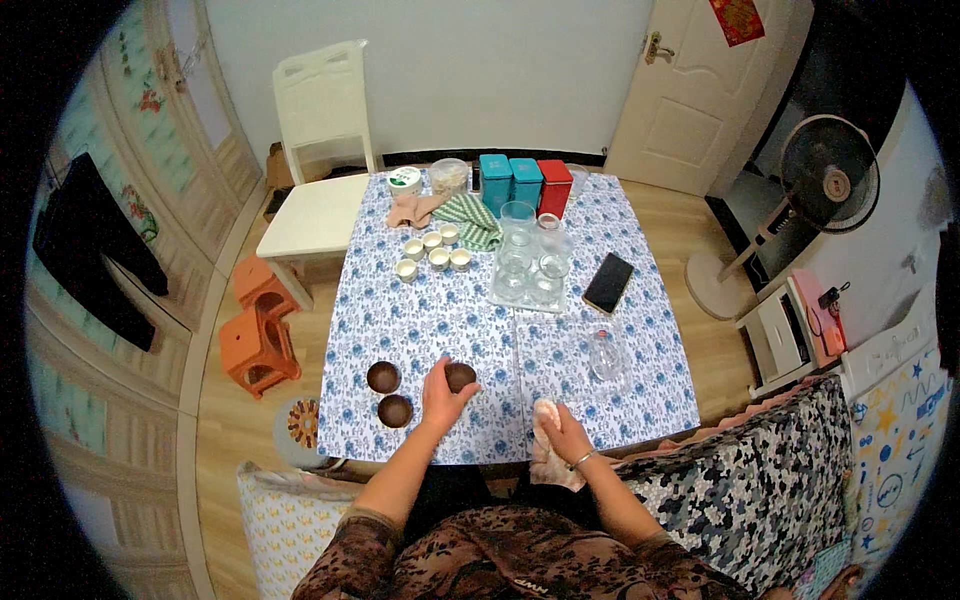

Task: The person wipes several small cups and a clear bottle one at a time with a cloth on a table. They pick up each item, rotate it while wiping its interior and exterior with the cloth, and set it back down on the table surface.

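My left hand (444, 397) has its thumb and fingers around a small dark brown cup (461, 376) at the front of the table. Two similar brown cups, one behind (383, 376) and one in front (394, 411), sit to the left of that hand. A pale pink-and-white cloth (555, 469) is gripped in my right hand (568, 437) by the table's front edge, its lower end hanging over. Beyond the right hand, a clear glass vessel (606, 360) with a small red spot on it rests on the tabletop.
The table wears a blue floral cloth (420, 322). Several small pale cups (439, 259) stand mid-left, beside a green striped towel (471, 221). Glassware fills a clear tray (527, 301); a phone (609, 283) lies right of it. Teal (495, 184) and red (554, 189) tins stand behind.
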### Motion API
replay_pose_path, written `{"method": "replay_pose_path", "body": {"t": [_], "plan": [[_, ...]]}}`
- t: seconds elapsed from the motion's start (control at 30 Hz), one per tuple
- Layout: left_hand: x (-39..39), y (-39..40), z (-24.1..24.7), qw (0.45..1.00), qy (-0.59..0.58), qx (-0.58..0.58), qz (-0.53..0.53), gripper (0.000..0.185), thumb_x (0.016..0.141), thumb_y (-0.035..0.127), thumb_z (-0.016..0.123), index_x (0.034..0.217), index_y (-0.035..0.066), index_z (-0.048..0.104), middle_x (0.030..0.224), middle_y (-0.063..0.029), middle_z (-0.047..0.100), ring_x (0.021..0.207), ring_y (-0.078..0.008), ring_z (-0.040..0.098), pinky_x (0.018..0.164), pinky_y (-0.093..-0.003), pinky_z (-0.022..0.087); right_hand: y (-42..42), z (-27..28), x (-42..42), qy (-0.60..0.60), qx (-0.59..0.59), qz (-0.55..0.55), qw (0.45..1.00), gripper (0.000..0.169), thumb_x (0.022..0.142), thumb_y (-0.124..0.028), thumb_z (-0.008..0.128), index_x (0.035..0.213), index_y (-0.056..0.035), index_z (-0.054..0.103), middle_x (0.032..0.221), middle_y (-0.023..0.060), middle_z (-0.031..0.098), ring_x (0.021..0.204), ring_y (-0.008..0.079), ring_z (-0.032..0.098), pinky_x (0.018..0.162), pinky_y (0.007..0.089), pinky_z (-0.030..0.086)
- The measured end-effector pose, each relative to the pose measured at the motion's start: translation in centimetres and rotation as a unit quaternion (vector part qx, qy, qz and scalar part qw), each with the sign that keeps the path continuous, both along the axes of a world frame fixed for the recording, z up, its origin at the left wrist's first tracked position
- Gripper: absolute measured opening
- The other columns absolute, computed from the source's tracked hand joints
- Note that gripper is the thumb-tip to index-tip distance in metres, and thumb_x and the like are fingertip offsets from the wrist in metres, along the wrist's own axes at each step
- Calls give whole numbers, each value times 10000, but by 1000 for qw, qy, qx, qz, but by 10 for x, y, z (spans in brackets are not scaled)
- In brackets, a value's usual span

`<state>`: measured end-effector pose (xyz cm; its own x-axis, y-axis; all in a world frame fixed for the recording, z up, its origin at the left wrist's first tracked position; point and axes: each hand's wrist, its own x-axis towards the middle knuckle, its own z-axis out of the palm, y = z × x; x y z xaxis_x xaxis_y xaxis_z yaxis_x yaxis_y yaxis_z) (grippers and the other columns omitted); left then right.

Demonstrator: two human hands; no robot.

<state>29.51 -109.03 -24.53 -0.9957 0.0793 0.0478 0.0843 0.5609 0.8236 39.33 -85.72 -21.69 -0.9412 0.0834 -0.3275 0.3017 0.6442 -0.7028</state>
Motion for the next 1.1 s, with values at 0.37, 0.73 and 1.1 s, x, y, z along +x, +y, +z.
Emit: {"method": "replay_pose_path", "body": {"t": [0.37, 0.73, 1.1], "plan": [[-11, -21, 22, 981, 60, -185, -25, 643, 700, 279, 640, 1186, -14, 336, 1109, -184, 435, 1045, -333, 394, 897, -424, 304, -18, -35, 1, -1, 16, 72, 997, 630, 816, -478, 401, 1223, -3, 333, 1082, 223, 505, 938, 365, 516, 767, 411, 423], [-23, -33, 34, 947, -20, -320, -10, 584, 760, 347, 552, 1183, 2, 345, 1083, -155, 455, 1037, -298, 401, 953, -521, 181, -25, -18, 2, 19, 50, 43, 998, 496, 810, -515, 366, 1044, -88, 462, 818, 189, 581, 722, 363, 556, 594, 424, 433], [-72, -74, 16, 947, -60, -311, 48, 598, 720, 377, 568, 1147, 10, 366, 1067, -168, 453, 1043, -314, 389, 917, -516, 201, -24, -25, 0, 51, 41, 31, 997, 491, 799, -501, 419, 1035, -76, 492, 673, 158, 579, 595, 323, 560, 513, 389, 423]]}}
